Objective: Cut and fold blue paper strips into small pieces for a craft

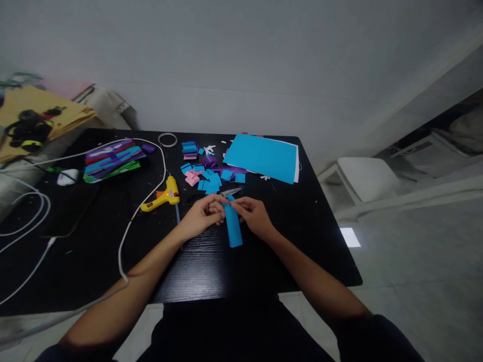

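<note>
From the head view, the left hand (209, 211) and right hand (255, 213) both pinch a blue paper strip (234, 230) near its far end, at six o'clock from the picture's centre. Small blue pieces (212, 184) at eleven o'clock from it look already cut; the strip appears uncut, the blue sheet (264, 158) at one o'clock whole. Scissors (232, 191) lie unheld at twelve.

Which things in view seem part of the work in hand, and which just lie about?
Likely part of the work:
blue paper strip, held by left fingers and right fingers
cut blue pieces
scissors
blue sheet
perhaps the yellow glue gun

Probably just lying about:
small white object
dark flat device
white cable
white seat
</note>
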### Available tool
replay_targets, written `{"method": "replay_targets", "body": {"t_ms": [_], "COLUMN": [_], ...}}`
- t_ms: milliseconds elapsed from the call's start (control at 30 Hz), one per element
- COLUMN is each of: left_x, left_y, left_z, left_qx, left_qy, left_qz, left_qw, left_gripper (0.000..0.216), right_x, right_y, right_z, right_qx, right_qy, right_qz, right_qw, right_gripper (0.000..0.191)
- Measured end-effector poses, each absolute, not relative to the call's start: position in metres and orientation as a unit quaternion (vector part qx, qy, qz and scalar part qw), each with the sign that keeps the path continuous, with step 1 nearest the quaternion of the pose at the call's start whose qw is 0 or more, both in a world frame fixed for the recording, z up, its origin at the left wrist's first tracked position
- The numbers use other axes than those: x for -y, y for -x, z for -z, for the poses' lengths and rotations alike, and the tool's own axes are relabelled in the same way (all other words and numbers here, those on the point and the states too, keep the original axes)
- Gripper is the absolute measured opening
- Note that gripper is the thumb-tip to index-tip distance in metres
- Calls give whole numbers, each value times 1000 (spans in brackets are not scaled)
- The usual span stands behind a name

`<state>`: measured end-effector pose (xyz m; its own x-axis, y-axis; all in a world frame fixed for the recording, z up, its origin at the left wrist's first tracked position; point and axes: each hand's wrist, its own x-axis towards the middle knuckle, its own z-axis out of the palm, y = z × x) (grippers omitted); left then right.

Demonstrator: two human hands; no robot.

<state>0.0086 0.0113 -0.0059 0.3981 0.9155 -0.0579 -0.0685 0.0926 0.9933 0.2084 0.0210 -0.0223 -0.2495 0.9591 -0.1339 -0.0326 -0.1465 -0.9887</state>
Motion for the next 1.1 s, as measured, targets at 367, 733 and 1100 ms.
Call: {"method": "replay_targets", "body": {"t_ms": [367,733,1100], "left_x": [-12,-12,-11], "left_y": [-10,-12,-16], "left_z": [7,4,7], "left_qx": [-452,-477,-459], "left_qy": [-600,-557,-533], "left_qz": [-392,-417,-391], "left_qw": [531,536,594], "left_gripper": [16,16,26], "right_x": [-19,-16,-17], "right_y": [-206,-205,-204], "right_z": [21,17,23], "right_qx": [543,551,549], "right_qy": [441,386,426], "right_qz": [-583,-615,-582], "right_qw": [413,411,423], "right_gripper": [29,29,32]}}
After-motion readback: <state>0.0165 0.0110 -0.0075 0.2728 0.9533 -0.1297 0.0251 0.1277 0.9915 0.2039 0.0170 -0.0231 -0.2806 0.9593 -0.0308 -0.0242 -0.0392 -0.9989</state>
